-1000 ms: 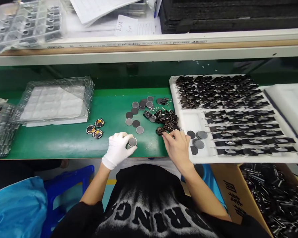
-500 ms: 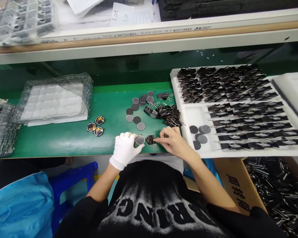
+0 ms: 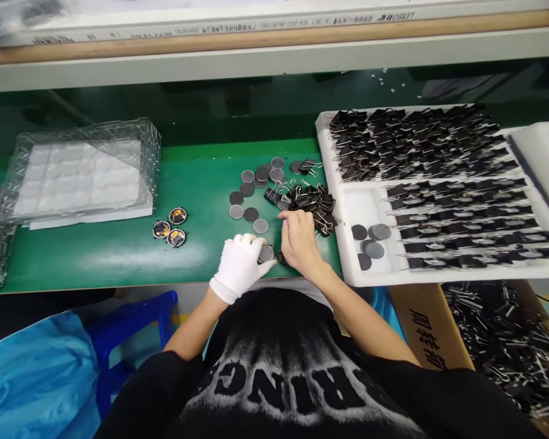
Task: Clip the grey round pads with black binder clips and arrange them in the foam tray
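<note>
My left hand (image 3: 240, 264), in a white glove, is closed around a grey round disc (image 3: 266, 253) with a pale metal rim, just above the bench's front edge. Close beside it, my bare right hand (image 3: 299, 242) is curled over a black binder clip (image 3: 282, 258), one finger sticking out to the left. Most of that clip is hidden under the hand. Loose grey and black discs (image 3: 251, 214) lie beyond my hands. A heap of binder clips (image 3: 318, 204) is just past my right hand.
Clear plastic trays (image 3: 85, 177) sit at the left behind three round pieces (image 3: 176, 238) with orange-and-black faces. On the right, a white foam tray (image 3: 357, 198) carries rows of clips and several discs. A carton of clips (image 3: 507, 341) stands below it.
My right hand has gone from touching the clip with an outstretched finger to curling over it. My left hand has turned slightly with the disc. The whole view has shifted a little.
</note>
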`<action>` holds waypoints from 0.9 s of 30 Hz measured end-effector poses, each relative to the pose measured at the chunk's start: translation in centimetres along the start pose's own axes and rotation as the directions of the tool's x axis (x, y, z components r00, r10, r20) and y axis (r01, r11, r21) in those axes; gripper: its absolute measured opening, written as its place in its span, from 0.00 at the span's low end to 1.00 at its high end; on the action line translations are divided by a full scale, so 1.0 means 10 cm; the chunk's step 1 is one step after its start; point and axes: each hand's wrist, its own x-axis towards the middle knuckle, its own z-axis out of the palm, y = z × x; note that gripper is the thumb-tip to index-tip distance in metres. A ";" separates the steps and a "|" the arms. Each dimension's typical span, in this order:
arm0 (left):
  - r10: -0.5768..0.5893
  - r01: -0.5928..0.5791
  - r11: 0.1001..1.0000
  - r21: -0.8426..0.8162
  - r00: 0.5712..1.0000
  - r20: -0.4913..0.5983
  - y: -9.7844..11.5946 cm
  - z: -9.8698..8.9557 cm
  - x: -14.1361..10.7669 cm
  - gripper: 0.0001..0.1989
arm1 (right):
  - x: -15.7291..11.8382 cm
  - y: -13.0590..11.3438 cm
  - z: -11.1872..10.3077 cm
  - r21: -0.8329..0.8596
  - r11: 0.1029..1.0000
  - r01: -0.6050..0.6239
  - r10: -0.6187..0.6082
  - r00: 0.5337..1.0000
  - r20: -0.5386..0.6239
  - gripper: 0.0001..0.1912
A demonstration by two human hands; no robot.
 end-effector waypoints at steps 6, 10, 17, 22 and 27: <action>0.200 -0.199 0.979 -0.035 0.979 0.048 -0.12 0.06 0.05 0.26 | 0.01 0.17 0.01 0.129 0.992 -0.014 0.000 0.994 0.108 0.11; 0.218 -0.212 0.975 -0.071 0.972 0.086 -0.09 0.09 0.10 0.28 | 0.01 0.23 0.01 0.178 0.983 -0.050 0.030 0.993 0.113 0.10; 0.275 -0.267 0.958 -0.107 0.959 0.068 0.00 0.11 0.21 0.28 | -0.02 0.22 0.00 0.238 0.962 -0.134 0.111 0.988 0.106 0.10; 0.261 -0.254 0.962 -0.096 0.963 0.063 0.04 0.09 0.26 0.25 | -0.03 0.23 0.02 0.291 0.944 -0.158 0.142 0.987 0.073 0.09; 0.245 -0.241 0.965 -0.108 0.969 0.035 0.06 0.07 0.26 0.23 | -0.07 0.18 0.02 0.339 0.937 -0.080 0.101 0.994 -0.045 0.10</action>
